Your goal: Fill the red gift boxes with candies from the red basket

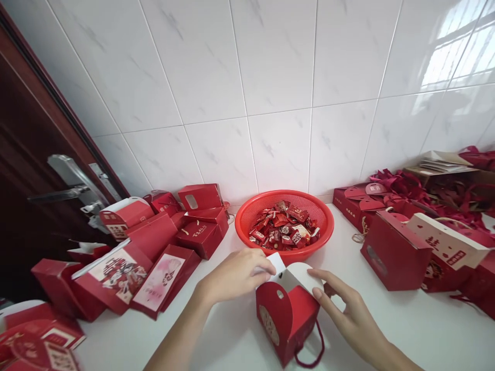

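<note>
A red gift box (pixel 289 314) stands on the white table in front of me, its top flaps raised and part of its white inner side showing. It has a cut-out rounded flap, a pale round emblem and a dark red cord handle (pixel 315 355). My left hand (pixel 242 275) pinches a white flap at the box's far left corner. On the other side, the thumb and forefinger of my right hand (pixel 346 306) grip the edge of the far rounded flap. Just behind the box sits a red plastic basket (pixel 242 226) holding many red-wrapped candies (pixel 284 226).
Several red boxes (pixel 203 234) are piled at the left, beside a dark door with a metal handle (pixel 69 175). More boxes (pixel 398 250) and a heap of dark red ribbons (pixel 410 185) lie at the right. A white tiled wall (pixel 278 144) closes off the back.
</note>
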Demonstrator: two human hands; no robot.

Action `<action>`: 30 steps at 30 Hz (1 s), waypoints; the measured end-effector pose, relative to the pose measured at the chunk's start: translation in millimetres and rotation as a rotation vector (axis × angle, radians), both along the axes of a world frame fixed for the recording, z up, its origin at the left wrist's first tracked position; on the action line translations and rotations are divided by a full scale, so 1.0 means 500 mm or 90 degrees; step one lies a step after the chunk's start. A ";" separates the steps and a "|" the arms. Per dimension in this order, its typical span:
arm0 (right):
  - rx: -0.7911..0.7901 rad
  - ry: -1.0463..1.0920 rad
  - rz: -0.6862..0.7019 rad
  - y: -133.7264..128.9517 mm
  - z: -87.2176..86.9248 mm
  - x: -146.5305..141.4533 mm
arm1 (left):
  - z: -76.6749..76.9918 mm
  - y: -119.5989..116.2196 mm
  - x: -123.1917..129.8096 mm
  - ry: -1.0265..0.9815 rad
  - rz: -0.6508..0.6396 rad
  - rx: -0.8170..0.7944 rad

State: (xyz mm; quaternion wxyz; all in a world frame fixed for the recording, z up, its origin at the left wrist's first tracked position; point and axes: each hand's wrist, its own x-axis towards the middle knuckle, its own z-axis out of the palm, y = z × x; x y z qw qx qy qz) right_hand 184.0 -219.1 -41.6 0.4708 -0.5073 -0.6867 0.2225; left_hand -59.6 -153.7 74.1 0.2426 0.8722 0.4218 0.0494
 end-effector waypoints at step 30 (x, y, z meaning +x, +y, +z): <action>0.136 0.055 0.002 0.028 -0.012 0.027 | -0.024 0.350 0.143 0.182 0.109 0.026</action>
